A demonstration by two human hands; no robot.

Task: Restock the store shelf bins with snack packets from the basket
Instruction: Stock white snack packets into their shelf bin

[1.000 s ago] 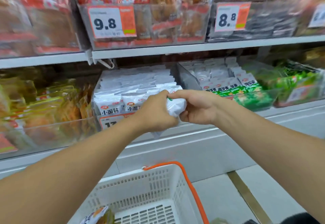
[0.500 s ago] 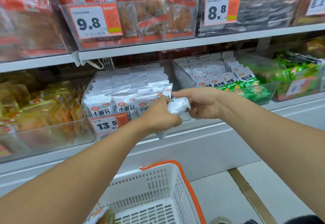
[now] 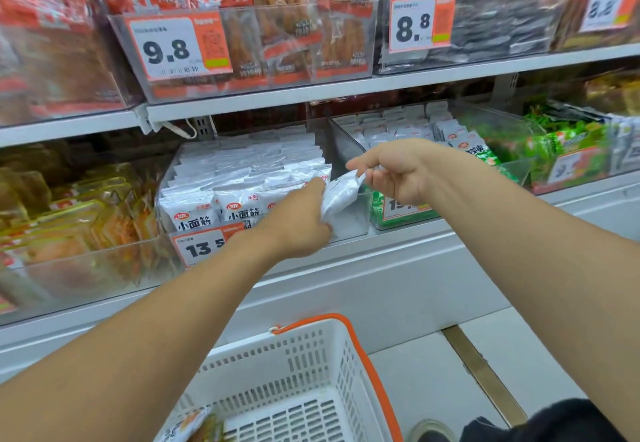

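Head view is showing two bare hands meeting over one white snack packet [image 3: 341,195] in front of the lower shelf. The left hand [image 3: 298,223] is gripping the packet's lower end with curled fingers, while the right hand [image 3: 394,173] is pinching its upper corner between thumb and fingers; the packet is hanging tilted between them, just at the right front corner of the clear bin [image 3: 349,223] that is holding the matching white packets [image 3: 242,181]. Those are standing in tight rows, too many and too blurred to count, though three printed fronts are showing along the bin's front edge. One orange-and-white price tag reading 13.5 [image 3: 204,245] is sitting on that bin, partly covered by the left wrist.

To the right, a second clear bin [image 3: 512,167] is holding white-and-green packets [image 3: 478,152], with its own tag half hidden behind the right hand. On the upper shelf, two readable tags are facing out: the 9.8 tag [image 3: 180,48] and the 8.8 tag [image 3: 420,24]; a third tag at the far right is too blurred to read.

Below, one white basket [image 3: 304,372] with an orange handle [image 3: 370,372] is sitting low between the arms, and one packet [image 3: 188,424] is showing in its near left corner.
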